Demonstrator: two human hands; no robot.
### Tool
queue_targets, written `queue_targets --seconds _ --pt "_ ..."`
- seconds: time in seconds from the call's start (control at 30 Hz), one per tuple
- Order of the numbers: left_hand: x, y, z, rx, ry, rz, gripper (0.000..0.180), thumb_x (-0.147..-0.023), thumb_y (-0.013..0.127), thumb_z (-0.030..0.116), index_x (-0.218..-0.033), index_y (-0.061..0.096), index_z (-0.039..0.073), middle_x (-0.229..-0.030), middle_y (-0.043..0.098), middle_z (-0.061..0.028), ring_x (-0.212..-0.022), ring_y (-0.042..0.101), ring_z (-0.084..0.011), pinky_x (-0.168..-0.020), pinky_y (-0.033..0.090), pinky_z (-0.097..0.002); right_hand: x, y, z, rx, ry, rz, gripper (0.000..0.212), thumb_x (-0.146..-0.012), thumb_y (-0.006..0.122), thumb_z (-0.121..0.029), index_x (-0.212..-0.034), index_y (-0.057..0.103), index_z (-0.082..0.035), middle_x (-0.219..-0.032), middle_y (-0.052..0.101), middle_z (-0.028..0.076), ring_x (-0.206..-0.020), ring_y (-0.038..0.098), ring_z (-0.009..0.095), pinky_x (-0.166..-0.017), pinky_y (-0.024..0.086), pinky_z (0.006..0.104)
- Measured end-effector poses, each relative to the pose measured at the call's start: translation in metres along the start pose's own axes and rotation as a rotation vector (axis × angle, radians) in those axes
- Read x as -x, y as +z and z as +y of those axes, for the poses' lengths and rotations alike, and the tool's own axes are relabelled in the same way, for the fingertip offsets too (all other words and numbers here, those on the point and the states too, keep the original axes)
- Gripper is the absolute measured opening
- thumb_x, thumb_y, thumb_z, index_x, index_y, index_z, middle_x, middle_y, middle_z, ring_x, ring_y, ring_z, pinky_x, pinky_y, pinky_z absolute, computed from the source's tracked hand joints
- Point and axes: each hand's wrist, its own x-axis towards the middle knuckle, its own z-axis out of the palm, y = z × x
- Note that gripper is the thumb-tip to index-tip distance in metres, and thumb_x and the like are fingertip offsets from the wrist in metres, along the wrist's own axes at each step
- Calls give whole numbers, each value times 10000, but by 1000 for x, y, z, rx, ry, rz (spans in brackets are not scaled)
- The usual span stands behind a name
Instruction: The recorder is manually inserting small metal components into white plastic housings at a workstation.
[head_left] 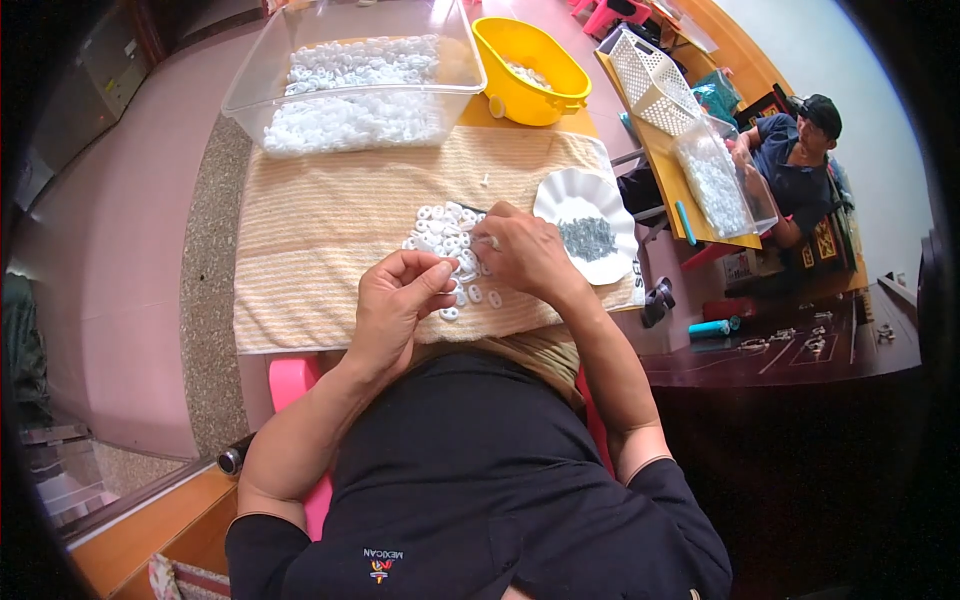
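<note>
My left hand [402, 292] is closed in a pinch, thumb against forefinger, with a small white plastic piece [453, 264] at the fingertips. Close beside it, my right hand [525, 248] has its fingers curled together; what they hold is hidden. Both hands are over a loose pile of white oval plastic parts with holes [437, 226], spread on a striped beige towel [310, 235]. A thin dark strip shows behind my right fingers. To the right of that hand, a white scalloped plate [555, 190] carries many small grey pieces [588, 238].
A clear bin [355, 92] of white parts stands at the far left, beside a yellow tub [545, 95]. One small white piece [486, 180] lies alone on the towel. At the right, a co-worker [800, 160] sits by another clear bin [712, 180] and a white basket [655, 80].
</note>
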Motion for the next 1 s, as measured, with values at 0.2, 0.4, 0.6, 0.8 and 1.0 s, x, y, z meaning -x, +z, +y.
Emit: queue_targets --seconds 0.2,0.4,0.6,0.8,1.0 --pt "0 0 -2 -8 -1 -4 76 -896 650 79 -945 615 32 -982 673 -83 -795 630 -104 -719 563 -257 -5 5 1 28 19 2 173 -808 571 -192 -782 668 -51 -895 636 159 -813 637 372 -717 503 460" --pt "0 0 -2 -10 2 -8 80 -895 650 79 -948 617 29 -972 675 -81 -795 629 -106 -719 561 -259 -5 9 4 66 -10 -3 155 -812 590 -192 -848 682 -72 -897 628 118 -819 636 338 -722 499 423" --pt "0 0 -3 -7 2 -4 84 -895 652 82 -949 618 27 -982 673 -84 -795 627 -109 -716 559 -261 1 14 4 -54 -70 187 96 -821 596 -125 -836 645 -45 -853 619 128 -782 623 347 -689 499 420" --pt "1 2 -3 -8 30 38 124 -892 663 91 -984 630 15 -968 672 -73 -792 629 -103 -702 556 -243 13 9 0 -686 18 50 89 -885 637 -66 -927 646 13 -757 648 73 -631 620 143 -574 500 287" --pt "1 4 -5 21 31 -10 134 -901 656 96 -1001 627 13 -898 660 -57 -756 631 -105 -685 556 -238 21 12 -15 -1122 31 18 130 -902 646 -67 -953 644 52 -801 656 53 -664 635 99 -586 532 220"
